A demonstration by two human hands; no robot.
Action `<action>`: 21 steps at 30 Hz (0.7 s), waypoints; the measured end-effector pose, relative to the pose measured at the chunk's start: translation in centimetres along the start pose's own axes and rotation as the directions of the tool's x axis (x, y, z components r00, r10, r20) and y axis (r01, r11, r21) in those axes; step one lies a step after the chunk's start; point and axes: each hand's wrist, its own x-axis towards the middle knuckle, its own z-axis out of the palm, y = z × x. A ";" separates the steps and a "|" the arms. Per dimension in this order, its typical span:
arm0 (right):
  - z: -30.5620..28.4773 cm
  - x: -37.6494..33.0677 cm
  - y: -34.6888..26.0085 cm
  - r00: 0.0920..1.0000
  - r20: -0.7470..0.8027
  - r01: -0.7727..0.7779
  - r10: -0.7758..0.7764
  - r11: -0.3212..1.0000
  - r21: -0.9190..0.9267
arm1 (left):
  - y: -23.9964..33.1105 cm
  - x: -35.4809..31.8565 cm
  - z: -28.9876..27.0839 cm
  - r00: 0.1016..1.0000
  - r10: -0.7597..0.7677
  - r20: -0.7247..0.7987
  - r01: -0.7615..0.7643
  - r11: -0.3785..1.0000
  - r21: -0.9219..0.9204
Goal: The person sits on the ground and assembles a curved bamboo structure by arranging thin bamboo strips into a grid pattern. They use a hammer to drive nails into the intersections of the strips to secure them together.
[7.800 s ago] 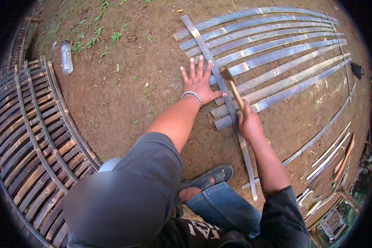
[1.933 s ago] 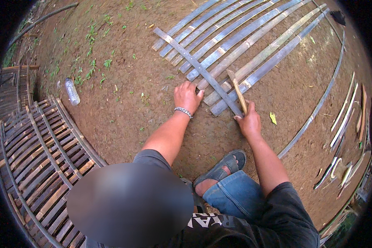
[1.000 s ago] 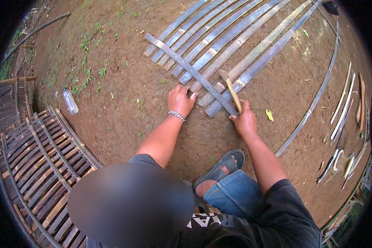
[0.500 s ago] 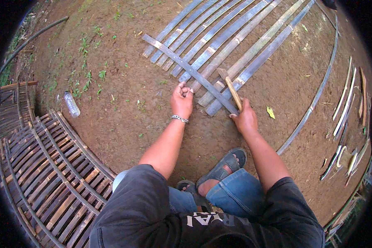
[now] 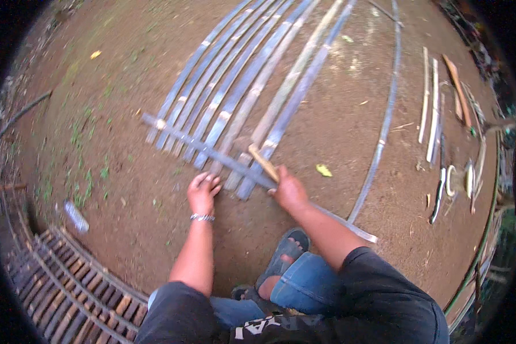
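Note:
Several long split-bamboo strips [image 5: 235, 106] lie side by side on the ground, fanning away from me. Over their near ends runs one dark crosswise bamboo strip [image 5: 203, 148]. My right hand [image 5: 290, 190] is closed round the wooden handle of a hammer [image 5: 264, 163], its thumb by the near end of the crosswise strip. The hammer's brown head rests over the rightmost strips and is blurred. My left hand [image 5: 202, 194] is just on my side of the strip ends, fingers curled together; whatever they may pinch is too small to make out.
A slatted bamboo panel [image 5: 80, 286] lies at the lower left, with a clear plastic bottle [image 5: 76, 216] beyond it. On the right, a long curved bamboo strip [image 5: 379, 146] stretches across the soil. Farther right are loose pale strips [image 5: 433, 109] and a dark-handled blade [image 5: 438, 195].
The view has swung to the right, so everything sits lower and farther left. Both hands keep about the same places by the strips, the hammer still in the right.

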 end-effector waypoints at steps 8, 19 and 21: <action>-0.4 -0.5 0.5 0.990 -0.086 0.115 -0.114 0.993 0.002 | -0.6 2.1 -1.6 0.981 0.194 -0.024 -0.182 0.951 0.251; 2.3 0.4 2.4 0.994 -0.111 0.038 -0.012 0.972 0.230 | 0.6 2.4 1.8 0.548 0.464 0.697 -0.752 -0.093 0.653; 1.9 -0.1 2.2 0.996 -0.087 0.035 -0.019 0.984 0.177 | 0.1 2.9 1.6 0.553 0.398 0.732 -0.755 -0.132 0.642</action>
